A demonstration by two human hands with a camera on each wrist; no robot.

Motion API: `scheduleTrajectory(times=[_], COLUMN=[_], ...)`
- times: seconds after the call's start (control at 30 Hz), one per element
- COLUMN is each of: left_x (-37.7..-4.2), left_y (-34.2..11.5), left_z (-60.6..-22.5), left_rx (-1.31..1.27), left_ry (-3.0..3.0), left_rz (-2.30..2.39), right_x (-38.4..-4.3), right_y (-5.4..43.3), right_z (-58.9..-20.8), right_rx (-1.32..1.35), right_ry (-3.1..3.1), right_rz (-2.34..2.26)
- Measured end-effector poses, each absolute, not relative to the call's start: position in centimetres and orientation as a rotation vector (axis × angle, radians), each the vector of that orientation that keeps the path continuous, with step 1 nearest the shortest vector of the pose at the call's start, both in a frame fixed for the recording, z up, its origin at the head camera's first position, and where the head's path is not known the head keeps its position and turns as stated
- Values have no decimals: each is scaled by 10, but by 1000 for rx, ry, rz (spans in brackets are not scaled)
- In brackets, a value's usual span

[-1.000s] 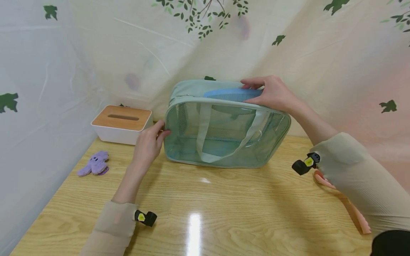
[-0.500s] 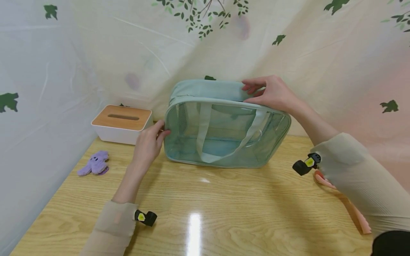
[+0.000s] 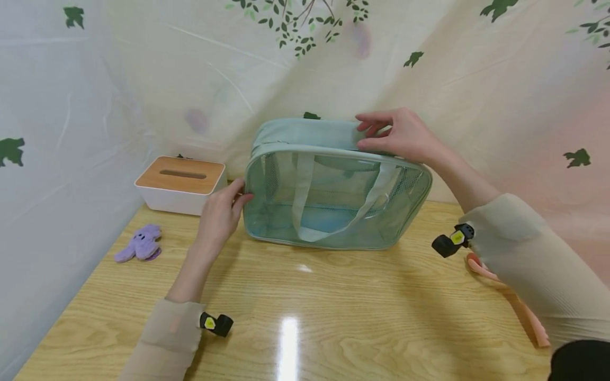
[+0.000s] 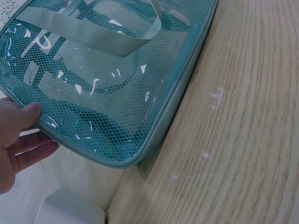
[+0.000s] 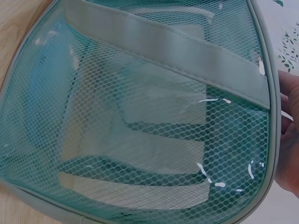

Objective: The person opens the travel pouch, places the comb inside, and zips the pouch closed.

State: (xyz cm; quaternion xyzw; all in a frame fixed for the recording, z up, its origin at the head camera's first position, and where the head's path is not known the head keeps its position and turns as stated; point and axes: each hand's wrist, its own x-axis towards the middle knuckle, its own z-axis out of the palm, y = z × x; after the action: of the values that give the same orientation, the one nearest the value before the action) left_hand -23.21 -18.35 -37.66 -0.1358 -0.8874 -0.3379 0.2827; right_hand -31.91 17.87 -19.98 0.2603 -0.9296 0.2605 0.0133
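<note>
A translucent green mesh toiletry bag stands upright with its top open and its strap handle hanging down the front. My left hand pinches the bag's left side edge; in the left wrist view the thumb lies on the front, fingers behind the edge. My right hand is at the right of the top opening, thumb and fingers apart with nothing between them. Through the front panel, the blue comb shows as a blurred blue patch low inside the bag.
A white tissue box with a wooden lid stands left of the bag. A purple plush toy lies at the table's left. A pink strap-like item lies partly under the right forearm. A patterned curtain hangs close behind the bag.
The right hand has let go of the blue comb, which has dropped from the opening to the bottom of the bag. The right hand has lifted slightly. The left hand stays in place.
</note>
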Motion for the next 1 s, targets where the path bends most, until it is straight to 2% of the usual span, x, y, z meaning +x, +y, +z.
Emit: scheduleTrajectory(times=[0.4,1.0], left_x=[-234,-234], left_y=[-183,-183], left_z=[-377,-380], left_rx=[-382,-375], left_ry=[-2355,-2353], left_rz=[-922,-936], right_x=[-329,-342], right_y=[147,63], right_z=[-171,-141], right_rx=[832,1187], right_ry=[-2899,-2935], right_rz=[733,610])
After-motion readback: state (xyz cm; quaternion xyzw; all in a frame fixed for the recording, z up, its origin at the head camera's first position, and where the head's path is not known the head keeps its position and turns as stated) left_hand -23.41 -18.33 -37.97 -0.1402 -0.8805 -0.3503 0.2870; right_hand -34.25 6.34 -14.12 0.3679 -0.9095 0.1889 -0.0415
